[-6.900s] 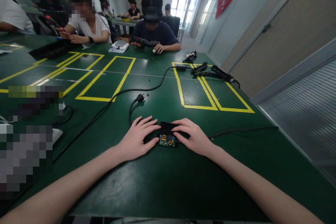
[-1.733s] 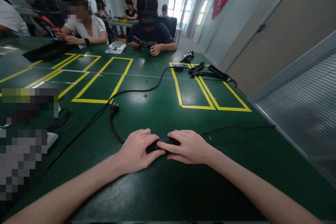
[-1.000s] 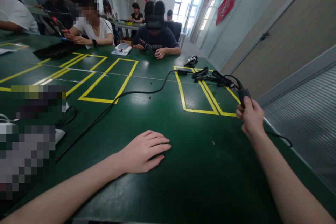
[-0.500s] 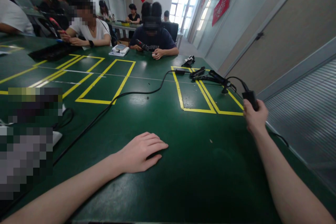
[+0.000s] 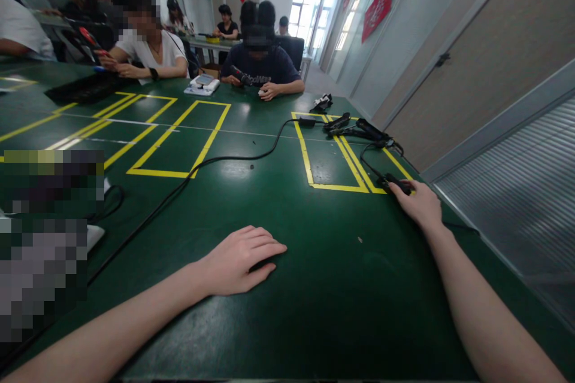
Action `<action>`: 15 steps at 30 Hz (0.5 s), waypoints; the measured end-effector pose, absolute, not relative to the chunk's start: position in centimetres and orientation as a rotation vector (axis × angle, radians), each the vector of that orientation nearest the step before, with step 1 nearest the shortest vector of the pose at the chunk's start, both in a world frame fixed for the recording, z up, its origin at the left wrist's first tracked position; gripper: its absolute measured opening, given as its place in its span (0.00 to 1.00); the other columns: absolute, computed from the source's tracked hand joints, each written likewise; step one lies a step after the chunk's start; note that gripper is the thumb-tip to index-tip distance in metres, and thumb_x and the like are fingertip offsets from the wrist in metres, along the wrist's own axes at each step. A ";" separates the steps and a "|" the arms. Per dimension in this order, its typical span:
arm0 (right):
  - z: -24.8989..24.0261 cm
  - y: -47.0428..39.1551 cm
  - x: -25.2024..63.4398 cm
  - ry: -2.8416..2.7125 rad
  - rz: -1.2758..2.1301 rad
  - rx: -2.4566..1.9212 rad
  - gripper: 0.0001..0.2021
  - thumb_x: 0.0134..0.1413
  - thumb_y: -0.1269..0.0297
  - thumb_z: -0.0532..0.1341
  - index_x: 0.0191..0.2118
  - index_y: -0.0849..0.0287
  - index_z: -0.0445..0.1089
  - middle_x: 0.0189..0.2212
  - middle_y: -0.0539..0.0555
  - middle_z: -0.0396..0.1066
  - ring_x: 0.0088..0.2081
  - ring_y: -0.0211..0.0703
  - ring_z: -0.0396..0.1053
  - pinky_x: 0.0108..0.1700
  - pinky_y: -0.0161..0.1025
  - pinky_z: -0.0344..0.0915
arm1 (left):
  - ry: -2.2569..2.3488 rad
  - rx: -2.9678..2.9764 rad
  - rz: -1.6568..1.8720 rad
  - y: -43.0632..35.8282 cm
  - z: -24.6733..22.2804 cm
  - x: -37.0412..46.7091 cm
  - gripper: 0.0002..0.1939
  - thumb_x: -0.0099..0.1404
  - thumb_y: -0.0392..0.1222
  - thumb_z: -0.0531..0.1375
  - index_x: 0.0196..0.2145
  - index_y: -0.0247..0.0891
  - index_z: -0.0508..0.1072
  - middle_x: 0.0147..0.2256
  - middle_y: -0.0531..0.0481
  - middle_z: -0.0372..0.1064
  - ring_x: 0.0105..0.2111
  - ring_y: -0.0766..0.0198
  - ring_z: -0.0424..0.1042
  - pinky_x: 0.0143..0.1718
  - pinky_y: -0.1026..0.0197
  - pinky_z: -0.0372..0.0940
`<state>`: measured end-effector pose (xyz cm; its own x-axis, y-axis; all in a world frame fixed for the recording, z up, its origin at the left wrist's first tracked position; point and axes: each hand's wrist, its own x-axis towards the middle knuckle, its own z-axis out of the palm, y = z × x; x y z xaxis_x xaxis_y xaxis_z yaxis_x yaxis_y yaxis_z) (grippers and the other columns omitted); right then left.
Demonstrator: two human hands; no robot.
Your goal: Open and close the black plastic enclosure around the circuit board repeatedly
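My left hand [image 5: 245, 260] lies palm down on the green table [image 5: 314, 323], fingers stretched out and holding nothing. At the right edge of the table, my right hand [image 5: 420, 203] grips a small black box [image 5: 396, 184] with a thin cable running from it, low at the tabletop by the yellow tape. My fingers partly cover the box, so its exact kind is unclear. Just beyond it lies a black folded stand-like item [image 5: 372, 133], with another black piece [image 5: 336, 124] beside it.
A black cable [image 5: 233, 158] crosses the table with an inline block [image 5: 307, 122]. Yellow tape rectangles [image 5: 193, 175] mark the surface. Blurred-out items [image 5: 42, 275] sit at left. Across the table are co-workers, a white device [image 5: 202, 85] and a black tray [image 5: 85, 88]. A partition wall [image 5: 503, 108] stands at right.
My right hand has come down and left, bringing the black box from upright in the air to lying low at the tabletop. My left hand stays in place.
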<state>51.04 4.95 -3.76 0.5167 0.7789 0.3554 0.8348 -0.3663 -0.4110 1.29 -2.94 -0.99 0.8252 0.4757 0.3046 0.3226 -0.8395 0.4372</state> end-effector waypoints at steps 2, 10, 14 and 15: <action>-3.5 5.0 50.8 -1.230 -0.127 -2.242 0.20 0.57 0.48 0.60 0.45 0.58 0.77 0.43 0.67 0.77 0.45 0.65 0.74 0.47 0.56 0.68 | 0.599 2.638 0.574 -2.9 -1.0 1.3 0.16 0.76 0.40 0.55 0.58 0.38 0.74 0.50 0.41 0.79 0.50 0.55 0.76 0.53 0.52 0.72; -3.0 4.7 50.8 -1.108 -0.144 -2.231 0.18 0.60 0.59 0.54 0.46 0.61 0.77 0.42 0.67 0.78 0.45 0.63 0.74 0.48 0.56 0.68 | 0.591 2.646 0.582 -3.0 -0.9 1.2 0.16 0.76 0.39 0.56 0.57 0.38 0.74 0.50 0.42 0.79 0.50 0.55 0.76 0.52 0.52 0.71; -2.8 4.6 50.2 -1.101 -0.120 -2.197 0.18 0.59 0.57 0.57 0.49 0.60 0.74 0.45 0.65 0.77 0.47 0.62 0.73 0.47 0.53 0.69 | 0.595 2.649 0.590 -2.9 -1.0 1.2 0.16 0.76 0.39 0.55 0.57 0.39 0.74 0.49 0.42 0.79 0.50 0.55 0.76 0.52 0.53 0.72; -2.6 4.5 50.0 -1.115 -0.124 -2.180 0.19 0.58 0.55 0.59 0.50 0.60 0.74 0.46 0.65 0.76 0.48 0.62 0.72 0.48 0.52 0.68 | 0.596 2.650 0.591 -2.9 -1.0 1.2 0.16 0.76 0.40 0.55 0.57 0.39 0.74 0.49 0.42 0.79 0.50 0.55 0.76 0.52 0.53 0.72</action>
<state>49.95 4.47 -2.59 0.6292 0.6842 0.3688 0.7484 -0.4052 -0.5251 1.22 -2.93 -1.04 0.8238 0.4707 0.3160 0.3200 -0.8462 0.4261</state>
